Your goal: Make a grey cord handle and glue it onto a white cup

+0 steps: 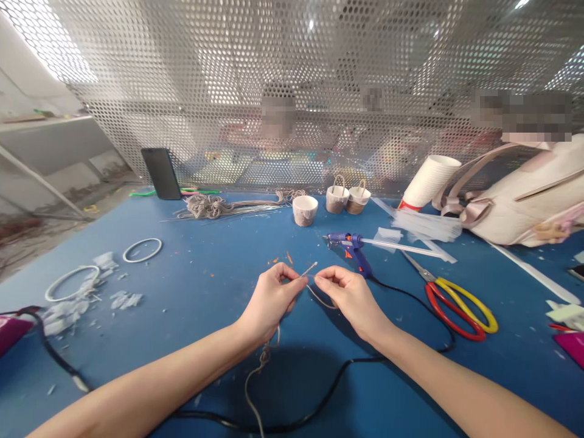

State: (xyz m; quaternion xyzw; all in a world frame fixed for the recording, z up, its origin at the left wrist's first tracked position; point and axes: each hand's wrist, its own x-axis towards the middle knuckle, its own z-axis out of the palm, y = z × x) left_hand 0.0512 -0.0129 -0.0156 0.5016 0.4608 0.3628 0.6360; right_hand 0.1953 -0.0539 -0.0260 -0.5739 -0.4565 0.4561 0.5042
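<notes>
My left hand point(272, 299) is closed in a pinch on a thin wire point(311, 267), whose pale tip sticks out past the fingertips. A grey-beige cord point(250, 389) runs below this hand, with a tangle under the wrist. Close by on the right, my right hand point(352, 298) pinches a strand of the cord, and a loop of it hangs between the two hands. Whether the cord is wound round the wire is too small to tell. Beyond the hands lies a blue glue gun point(350, 244) with a long clear glue stick in its back.
Red-and-yellow scissors point(456, 307) lie at right. Small cups point(305, 210) stand behind, near a cord bundle point(207, 207), phone point(161, 174) and paper-cup stack point(429, 179). White rings point(142, 250) and scraps lie left. A bag point(524, 194) sits right; a black cable point(328, 389) crosses the blue table.
</notes>
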